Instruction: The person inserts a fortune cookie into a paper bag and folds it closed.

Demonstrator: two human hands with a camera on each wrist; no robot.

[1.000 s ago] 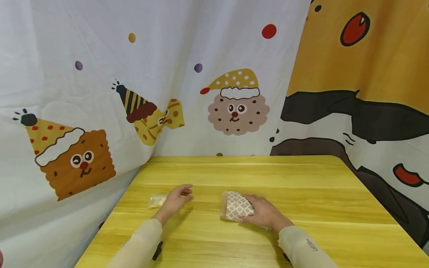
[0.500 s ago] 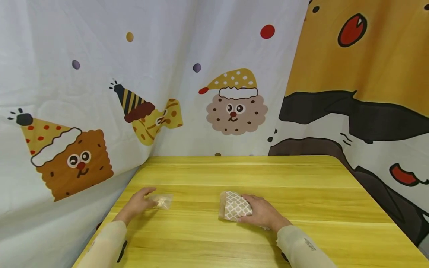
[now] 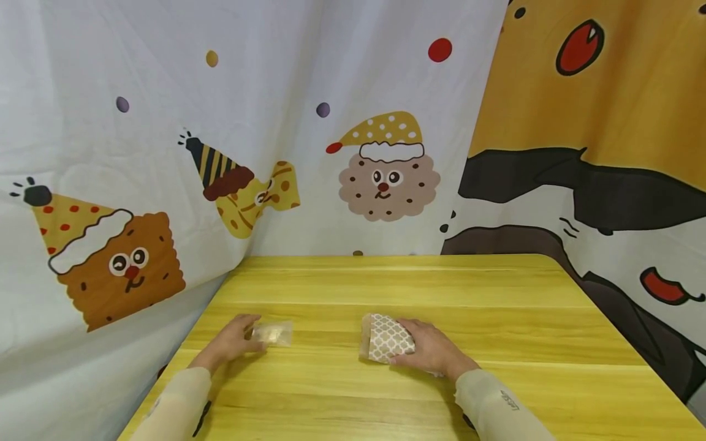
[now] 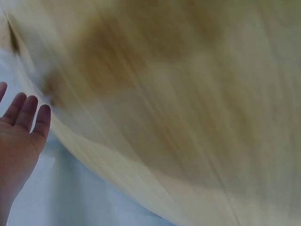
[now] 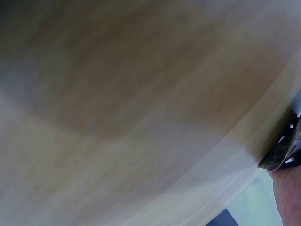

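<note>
On the left of the table lies a small clear plastic packet with pale yellowish contents. My left hand is at its left end, thumb and fingers spread apart around that end. The left wrist view shows the fingers of this hand fairly straight, with nothing seen held in them. Near the middle of the table my right hand grips a tan pouch with a white lattice pattern, thumb on the near side and fingers over the top. In the right wrist view only an edge of the pouch shows.
A yellow wood-grain table carries everything. Behind and to the left of it hangs a white curtain with printed cartoon biscuits. A dark and orange printed cloth hangs at the right.
My left hand has swung left, over to the far end of the clear packet. The packet has since slid slightly right. My right hand and the patterned pouch have stayed in place.
</note>
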